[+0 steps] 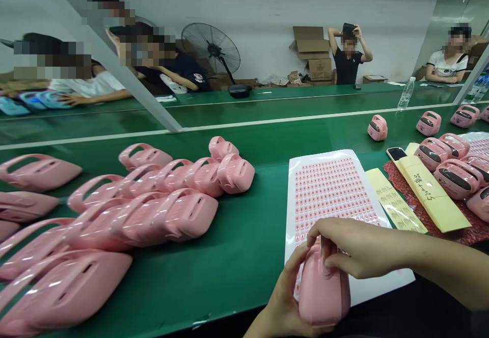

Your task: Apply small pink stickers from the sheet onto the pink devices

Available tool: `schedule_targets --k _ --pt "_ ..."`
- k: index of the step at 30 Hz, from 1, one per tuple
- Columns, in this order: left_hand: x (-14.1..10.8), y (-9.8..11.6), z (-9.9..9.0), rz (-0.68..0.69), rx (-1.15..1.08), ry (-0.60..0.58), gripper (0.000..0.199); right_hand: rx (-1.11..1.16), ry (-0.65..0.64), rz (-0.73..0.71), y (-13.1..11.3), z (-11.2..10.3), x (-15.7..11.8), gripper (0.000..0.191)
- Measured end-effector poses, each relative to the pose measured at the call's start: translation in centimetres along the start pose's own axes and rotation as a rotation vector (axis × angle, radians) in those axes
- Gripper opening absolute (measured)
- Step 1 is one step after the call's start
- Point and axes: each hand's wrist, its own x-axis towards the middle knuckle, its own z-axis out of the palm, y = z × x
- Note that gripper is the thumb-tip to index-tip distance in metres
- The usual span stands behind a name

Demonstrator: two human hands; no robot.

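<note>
Head view shows both hands closed on one pink casing (323, 289) at the near edge of the green worktop (237, 256). The left hand (282, 302) cups it from the left and below, fingers wrapped round its side. The right hand (353, 246) comes in from the right and lies over its top end, thumb and fingertips pinched against the upper face; whether a small sticker sits under them cannot be made out. The casing's long axis runs roughly away from the person, its rounded end toward the body and its upper end under the right hand's grip. Of the two, the right hand is the nearer to that upper face.

Directly beyond the grip, and partly under the casing, lies a white sticker sheet (328, 190) covered in rows of small pink labels, flat on the worktop. Just to its right are yellow paper strips (431, 195), a phone (396, 153), and a group of finished pink units with dark fronts (454, 175) on a red mat. One more unit (377, 127) stands alone farther back. Well to the left, a loose pile of bare pink casings (153, 200) spreads across the worktop, not in any tray or box. Other people sit at the far side, beside a fan (211, 48) and a water bottle (406, 93).
</note>
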Motion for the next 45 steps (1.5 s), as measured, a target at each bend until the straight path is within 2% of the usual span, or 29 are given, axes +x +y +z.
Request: schedule_targets --k 5,11,14,19,21,23,24,26,28,29,31,35,37,40,45 --pt "0.4 0.4 0.1 0.013 0.012 -0.005 0.111 -0.030 -0.013 0.005 0.4 0.1 -0.2 0.041" --pt "0.8 0.9 0.2 0.010 0.069 -0.042 0.112 -0.093 0.007 -0.027 2.0 0.1 -0.4 0.073" --pt "1.1 1.2 0.2 0.049 0.099 -0.041 0.113 -0.050 0.064 -0.076 3.1 1.0 -0.1 0.081" --pt "1.6 2.0 0.2 0.133 0.095 -0.039 0.109 0.260 0.068 -0.166 5.0 3.6 0.6 0.080" --pt "1.3 2.0 0.5 0.127 0.054 -0.019 0.110 0.380 0.179 -0.185 5.6 4.5 1.2 0.063" --pt "1.0 1.7 1.2 0.062 -0.043 0.071 0.109 0.501 0.336 -0.137 6.1 5.1 1.9 0.040" --pt "1.0 1.6 1.6 0.012 -0.118 0.164 0.106 0.555 0.415 -0.097 6.4 5.3 2.3 0.033" --pt "1.4 1.3 2.3 -0.097 -0.322 0.429 0.089 0.611 0.574 -0.021 7.1 5.7 2.9 0.026" --pt "2.5 1.2 2.6 -0.203 -0.595 0.675 0.063 0.560 0.753 0.001 7.7 6.2 2.9 0.023" --pt "3.1 1.2 2.6 -0.255 -0.745 0.744 0.053 0.499 0.836 -0.020 7.9 6.5 2.8 0.022" --pt "4.4 1.4 2.4 -0.356 -1.011 0.773 0.047 0.335 0.939 -0.134 8.1 7.2 2.5 0.020" --pt "5.4 2.2 2.2 -0.517 -1.278 0.689 0.039 0.015 0.921 -0.464 7.2 7.9 2.3 0.023" --pt "5.4 3.0 2.6 -0.618 -1.363 0.707 0.042 -0.073 0.876 -0.536 6.7 7.7 2.7 0.023" --pt "5.9 4.5 3.3 -0.751 -1.471 0.821 0.049 -0.133 0.842 -0.522 6.5 7.4 3.3 0.017" --pt "7.4 6.3 3.9 -0.869 -1.469 1.031 0.051 -0.199 0.821 -0.456 6.7 7.2 3.4 0.015"
